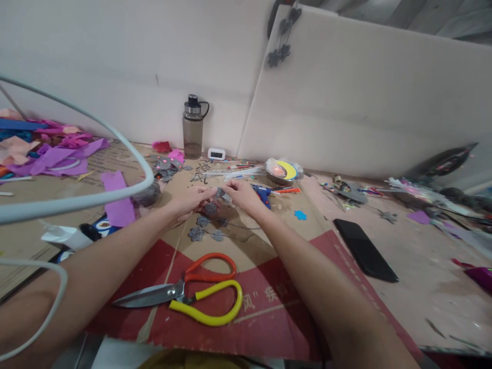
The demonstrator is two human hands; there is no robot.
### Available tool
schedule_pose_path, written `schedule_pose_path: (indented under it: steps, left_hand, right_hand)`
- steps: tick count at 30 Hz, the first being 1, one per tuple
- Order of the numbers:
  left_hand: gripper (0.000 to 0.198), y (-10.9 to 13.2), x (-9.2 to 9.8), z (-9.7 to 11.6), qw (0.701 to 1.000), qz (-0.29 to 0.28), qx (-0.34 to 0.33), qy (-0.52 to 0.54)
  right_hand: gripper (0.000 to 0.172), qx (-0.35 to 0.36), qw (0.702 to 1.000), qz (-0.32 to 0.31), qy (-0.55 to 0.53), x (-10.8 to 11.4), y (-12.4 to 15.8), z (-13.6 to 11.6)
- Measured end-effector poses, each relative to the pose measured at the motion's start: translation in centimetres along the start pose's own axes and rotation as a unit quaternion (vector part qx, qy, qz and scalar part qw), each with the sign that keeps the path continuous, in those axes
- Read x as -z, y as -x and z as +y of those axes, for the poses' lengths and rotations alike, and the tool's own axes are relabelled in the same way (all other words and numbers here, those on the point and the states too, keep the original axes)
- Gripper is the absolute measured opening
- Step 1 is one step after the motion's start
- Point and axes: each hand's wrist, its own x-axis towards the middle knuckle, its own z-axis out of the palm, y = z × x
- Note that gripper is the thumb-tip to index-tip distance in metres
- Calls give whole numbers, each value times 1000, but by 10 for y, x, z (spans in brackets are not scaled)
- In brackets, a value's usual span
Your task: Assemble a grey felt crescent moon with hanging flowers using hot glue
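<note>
Small grey piece (220, 193) held close to grey flowers (196, 234)

In the head view, the left hand (192, 199) and right hand (243, 196) meet above the cardboard (261, 245) on the desk (430, 307), each pinching the grey piece at the fingertips. The piece is small and dull, partly covered by the fingers, so its full outline cannot be told. The grey flowers lie just nearer the wearer: rough-textured, with rounded lobes. Beside them is a smoother, paler grey leaf shape (217, 236), and thin dark strands trail off to the right. Scissors (209, 289) with one red and one yellow handle rest nearer still.
</note>
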Motion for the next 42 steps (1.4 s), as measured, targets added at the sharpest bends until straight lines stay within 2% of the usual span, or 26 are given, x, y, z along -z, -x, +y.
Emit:
schedule_pose_path:
  steps: [3,9,14,20,25,30,42]
  left_hand:
    - [40,-1,1,-1,1000,-2,7,-9]
    - [23,-4,3,0,997,40,34,-53]
    - [23,2,4,-1,988,74,64,-124]
    - [25,7,11,-3,973,107,111,-169]
    - [26,-1,14,-1,972,118,122,-160]
    - [29,-6,13,3,971,119,141,-153]
    - [26,-16,19,-2,959,117,162,-202]
  right_hand:
    - [18,9,1000,3,25,0,0,-2]
    - [18,19,993,-18,117,1,2,-6]
    - [16,30,972,-42,227,1,-1,-13]
    - [12,64,940,-47,331,-10,-22,-9]
    - [14,99,934,-50,340,-21,-43,7]
    - [13,96,933,-65,340,-27,-58,17]
    - [14,81,938,-79,327,-34,-70,22]
